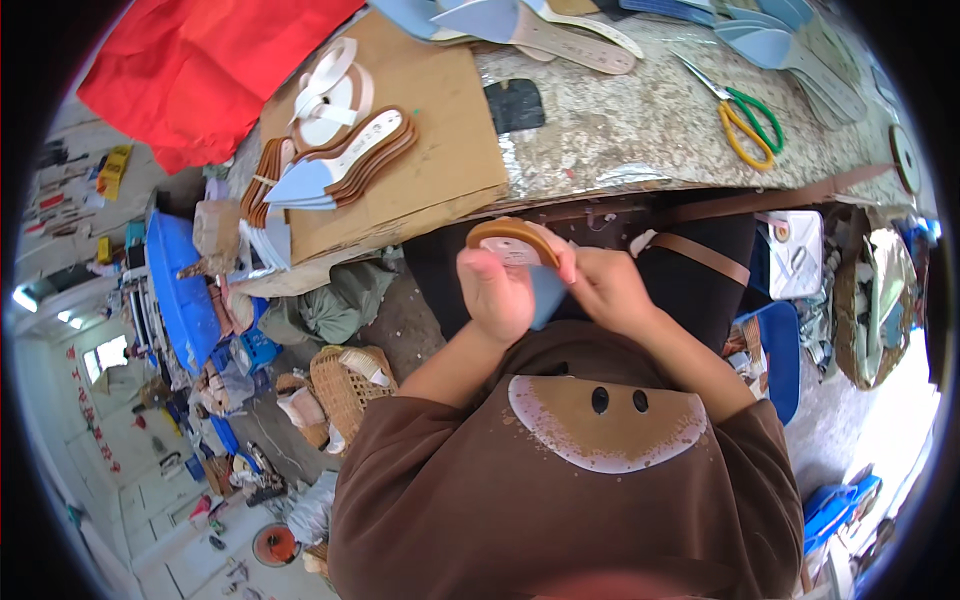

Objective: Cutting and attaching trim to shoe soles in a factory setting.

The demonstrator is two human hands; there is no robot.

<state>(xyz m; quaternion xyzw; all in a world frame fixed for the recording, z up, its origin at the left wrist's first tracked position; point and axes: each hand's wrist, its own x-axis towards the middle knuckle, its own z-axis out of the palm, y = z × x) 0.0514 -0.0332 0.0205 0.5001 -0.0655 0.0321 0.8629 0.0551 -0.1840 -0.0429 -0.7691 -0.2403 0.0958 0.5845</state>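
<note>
I hold a shoe insole (522, 246) with a brown rim and pale blue underside between both hands, close to my chest. My left hand (496, 292) grips its left side, thumb up against the brown edge. My right hand (610, 288) pinches the right side, fingers curled on the blue part. A stack of similar brown and pale blue insoles (342, 164) lies on a cardboard sheet (430, 120) on the workbench ahead to the left.
Scissors with green and yellow handles (748, 118) lie on the stone bench top (620, 120). More pale blue insoles (780, 45) sit at the far edge. A red cloth (200, 70) is at far left. A woven basket (345, 385) stands on the floor.
</note>
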